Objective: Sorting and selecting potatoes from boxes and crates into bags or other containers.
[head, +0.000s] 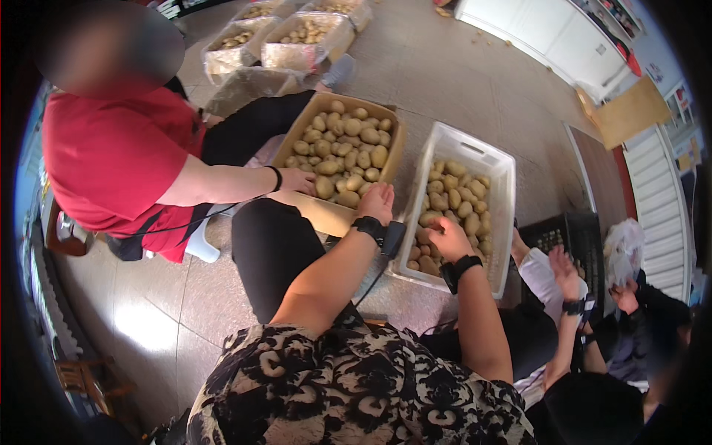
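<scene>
Potatoes (347, 144) fill a cardboard box (397, 139) in front of me on the left. My left hand (378, 203) is at the box's near right corner, fingers extended upward, with nothing seen in it. To its right stands a white plastic crate (503, 222) with more potatoes (459, 194) inside. Over the crate's near left part, my right hand (449, 239) reaches down with curled fingers close to the potatoes. Whether it holds one is hidden. A black band is on each of my wrists.
A person in a red top (117, 156) sits at left, a hand (300, 181) in the cardboard box. Lined boxes of potatoes (306, 47) stand beyond. Other people's hands (564, 272) are at right, near a black crate (587, 233) and a plastic bag (623, 250).
</scene>
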Motion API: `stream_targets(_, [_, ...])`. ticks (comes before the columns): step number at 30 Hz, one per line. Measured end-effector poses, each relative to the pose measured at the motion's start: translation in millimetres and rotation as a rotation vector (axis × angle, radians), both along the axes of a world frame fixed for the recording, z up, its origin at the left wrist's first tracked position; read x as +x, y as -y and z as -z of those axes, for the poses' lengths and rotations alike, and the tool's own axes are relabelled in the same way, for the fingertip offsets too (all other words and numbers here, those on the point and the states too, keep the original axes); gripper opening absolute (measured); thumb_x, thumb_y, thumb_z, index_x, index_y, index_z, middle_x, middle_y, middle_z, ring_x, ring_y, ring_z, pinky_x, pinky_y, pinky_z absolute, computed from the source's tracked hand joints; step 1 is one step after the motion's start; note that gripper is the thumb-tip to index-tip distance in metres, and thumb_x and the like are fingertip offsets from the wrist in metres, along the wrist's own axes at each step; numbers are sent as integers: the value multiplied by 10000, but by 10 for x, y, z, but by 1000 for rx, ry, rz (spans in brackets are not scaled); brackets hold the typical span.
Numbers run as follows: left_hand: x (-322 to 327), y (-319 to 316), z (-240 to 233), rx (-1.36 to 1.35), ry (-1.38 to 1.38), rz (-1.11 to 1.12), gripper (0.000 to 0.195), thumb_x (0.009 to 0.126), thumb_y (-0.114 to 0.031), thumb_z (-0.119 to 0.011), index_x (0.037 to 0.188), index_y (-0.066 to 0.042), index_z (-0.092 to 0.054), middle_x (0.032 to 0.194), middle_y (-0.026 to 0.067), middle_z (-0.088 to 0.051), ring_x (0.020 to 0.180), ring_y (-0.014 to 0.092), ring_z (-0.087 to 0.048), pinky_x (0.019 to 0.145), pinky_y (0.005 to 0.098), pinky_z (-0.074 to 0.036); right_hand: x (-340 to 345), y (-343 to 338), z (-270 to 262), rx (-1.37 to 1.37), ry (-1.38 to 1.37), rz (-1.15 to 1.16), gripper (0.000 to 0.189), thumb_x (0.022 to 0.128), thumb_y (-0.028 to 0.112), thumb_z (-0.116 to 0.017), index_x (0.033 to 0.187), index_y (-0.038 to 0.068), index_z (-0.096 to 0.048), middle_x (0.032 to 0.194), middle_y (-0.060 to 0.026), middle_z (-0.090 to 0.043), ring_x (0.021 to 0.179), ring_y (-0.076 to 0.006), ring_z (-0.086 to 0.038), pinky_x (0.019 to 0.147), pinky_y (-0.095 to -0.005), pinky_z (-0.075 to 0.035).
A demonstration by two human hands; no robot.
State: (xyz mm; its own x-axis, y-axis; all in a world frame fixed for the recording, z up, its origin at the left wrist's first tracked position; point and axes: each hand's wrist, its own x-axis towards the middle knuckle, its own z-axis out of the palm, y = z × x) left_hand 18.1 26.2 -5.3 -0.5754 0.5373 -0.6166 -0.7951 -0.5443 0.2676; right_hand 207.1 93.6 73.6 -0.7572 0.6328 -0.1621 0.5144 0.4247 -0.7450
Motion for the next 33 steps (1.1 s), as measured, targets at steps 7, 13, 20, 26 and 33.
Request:
stream_targets(7, [312, -52, -203, 107, 23, 473, 311, 888, -162, -386, 1153, -2, -351, 1148, 127, -440, 1043, 262, -457, 879, 357, -407, 338, -565, 167, -49, -122, 315, 304, 726, 205, -596, 954, 5, -573, 816, -125, -610, 756, -203, -577, 687, -294, -441])
stream_targets(13, [464, -67, -217, 145, -82, 776, 440, 905, -241, -322, 1261, 8, -255, 1294, 127, -330, 1159, 242, -361, 985, 357, -282, 597, -704, 368, 52, 133, 469, 400, 695, 274, -592, 1001, 17, -568, 968, -169, -591, 931, -255, -557, 799, -321, -425])
stream_targets(20, [444, -75, -223, 109, -83, 785, 451, 896, -240, -325, 1268, 7, -263, 1314, 123, -315, 1197, 252, -326, 991, 359, -257, 620, -668, 724, -169, 360, 339, 433, 696, 258, -611, 1042, 7, -545, 941, -137, -597, 882, -215, -565, 758, -286, -437])
stream_targets(26, [457, -85, -182, 85, -93, 775, 436, 896, -240, -338, 1253, 6, -294, 1312, 124, -322, 1198, 245, -327, 982, 361, -276, 504, -586, 746, -112, 445, 133, 508, 711, 281, -604, 1111, -13, -494, 1023, -160, -568, 935, -232, -551, 797, -293, -428])
stream_targets(33, [440, -87, -129, 121, -80, 786, 433, 897, -235, -332, 1254, 7, -294, 1310, 113, -328, 1182, 235, -347, 970, 344, -291, 357, -542, 677, -145, 611, 99, 702, 662, 310, -668, 1238, 53, -361, 1133, -167, -503, 1009, -249, -512, 816, -318, -434])
